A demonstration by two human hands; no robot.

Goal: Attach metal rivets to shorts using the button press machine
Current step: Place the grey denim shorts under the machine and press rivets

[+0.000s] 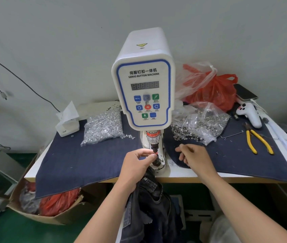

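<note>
My left hand (137, 162) is at the press head (154, 148) of the button machine (143, 79), thumb and forefinger pinched together at the tip of the punch, seemingly on a rivet, though the piece itself is too small to confirm. My right hand (191, 156) hovers over the dark cloth (79, 160) near the open bag of metal parts (200, 123), fingers loosely curled; whether it holds one I cannot tell. The shorts (149, 199) hang off the table edge below the die, not yet laid flat. Judgement: seat the rivet squarely, spread the fabric smooth over the lower die, and withdraw fingers before triggering.
</note>
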